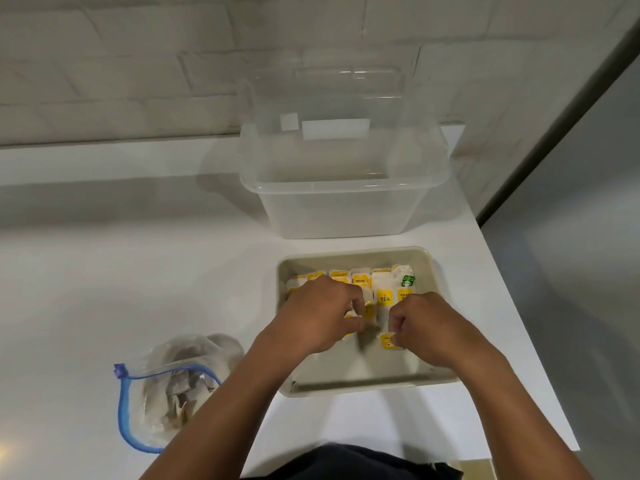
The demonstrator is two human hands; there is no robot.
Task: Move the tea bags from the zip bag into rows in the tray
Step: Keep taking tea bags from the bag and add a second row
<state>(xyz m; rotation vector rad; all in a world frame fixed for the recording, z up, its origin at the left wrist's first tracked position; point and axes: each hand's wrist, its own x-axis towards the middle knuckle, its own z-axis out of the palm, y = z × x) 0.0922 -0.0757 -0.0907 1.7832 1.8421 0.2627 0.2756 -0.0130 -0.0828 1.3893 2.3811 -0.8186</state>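
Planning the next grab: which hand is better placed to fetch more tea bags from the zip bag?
Probably the left hand: the zip bag lies on its side of the tray; the right hand pinches a tea bag.

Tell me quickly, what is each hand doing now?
Left hand: pinches a tea bag over the tray.
Right hand: pinches a yellow-tagged tea bag.

Tea bags (pixel 360 306) partly hidden under hands, zip bag (pixel 173 386) contents blurred

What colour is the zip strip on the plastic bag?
Blue, with a purple slider; the zip bag shows in the head view.
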